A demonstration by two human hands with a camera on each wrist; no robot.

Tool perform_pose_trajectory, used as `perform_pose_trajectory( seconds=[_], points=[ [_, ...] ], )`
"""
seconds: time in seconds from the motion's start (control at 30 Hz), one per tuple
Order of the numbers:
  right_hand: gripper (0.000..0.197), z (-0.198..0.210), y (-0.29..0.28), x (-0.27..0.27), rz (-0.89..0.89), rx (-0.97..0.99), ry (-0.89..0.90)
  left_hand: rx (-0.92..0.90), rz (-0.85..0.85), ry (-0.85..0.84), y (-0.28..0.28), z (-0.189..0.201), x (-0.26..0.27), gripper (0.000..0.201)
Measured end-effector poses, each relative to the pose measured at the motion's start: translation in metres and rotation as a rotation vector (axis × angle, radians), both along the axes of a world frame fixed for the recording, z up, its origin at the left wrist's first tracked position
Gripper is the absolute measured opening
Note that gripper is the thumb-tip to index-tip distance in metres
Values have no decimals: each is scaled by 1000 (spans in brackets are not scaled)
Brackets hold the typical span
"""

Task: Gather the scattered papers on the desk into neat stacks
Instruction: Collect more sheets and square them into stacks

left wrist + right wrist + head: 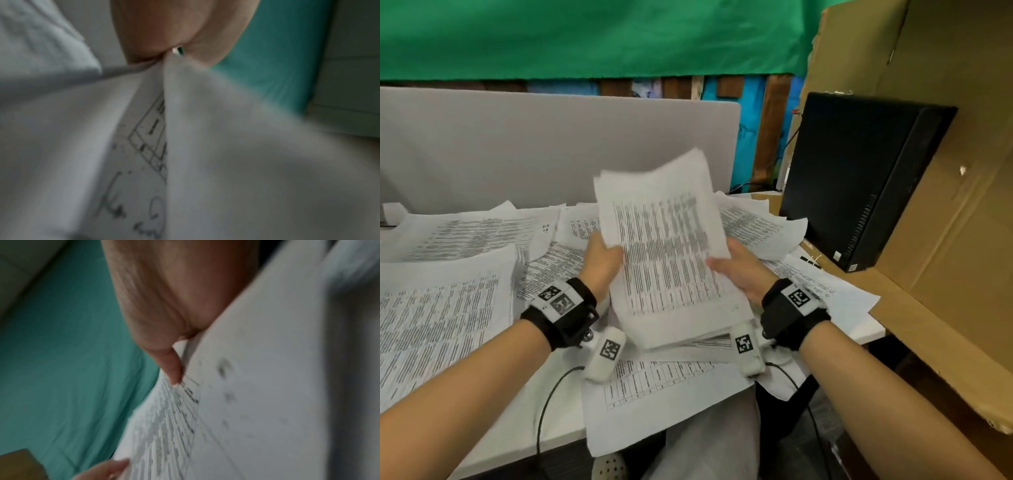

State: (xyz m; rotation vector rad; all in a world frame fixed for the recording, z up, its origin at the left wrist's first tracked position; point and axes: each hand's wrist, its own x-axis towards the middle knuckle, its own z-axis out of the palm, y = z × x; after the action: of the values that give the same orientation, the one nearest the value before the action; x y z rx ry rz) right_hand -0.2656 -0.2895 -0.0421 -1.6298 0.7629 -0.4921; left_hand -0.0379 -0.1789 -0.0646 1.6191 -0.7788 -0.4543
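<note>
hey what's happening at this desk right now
A person is tidying printed papers. Both hands hold one bundle of sheets lifted above the desk: the left hand grips its left edge, the right hand its right edge. The bundle's edges are not yet squared. Many loose sheets still lie scattered across the white desk, beside a black computer tower.

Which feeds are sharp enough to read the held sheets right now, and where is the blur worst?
Head view: mostly sharp, but the held bundle of papers is motion-smeared, its print unreadable. Left wrist view: soft throughout, only a table corner on a sheet is legible. Right wrist view: heavily blurred, print beside the right hand streaks.
</note>
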Motion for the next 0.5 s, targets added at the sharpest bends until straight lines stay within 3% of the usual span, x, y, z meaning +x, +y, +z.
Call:
perform_pose_trajectory(
  seconds=[0.07, 0.13, 0.2, 0.37, 0.43, 0.5],
  points=[
    [34, 27, 5, -6, -6, -126, -128, -219, 24, -131, 11, 36, -21, 26],
    [41, 53, 10, -7, -26, -273, -220, -404, 38, -269, 17, 69, -38, 14],
    [48, 71, 12, -5, -89, -300, -301, -538, -4, -361, 21, 93, -50, 11],
    [61, 78, 17, -10, -13, -299, -377, -581, 35, -252, 31, 105, -42, 35],
    [61, 80, 23, -10, -29, -297, -392, -556, -12, -150, 32, 106, -41, 31],
    [44, 86, 30, -4, -75, -264, -450, -524, -97, -67, 31, 115, -48, 20]
  ],
)
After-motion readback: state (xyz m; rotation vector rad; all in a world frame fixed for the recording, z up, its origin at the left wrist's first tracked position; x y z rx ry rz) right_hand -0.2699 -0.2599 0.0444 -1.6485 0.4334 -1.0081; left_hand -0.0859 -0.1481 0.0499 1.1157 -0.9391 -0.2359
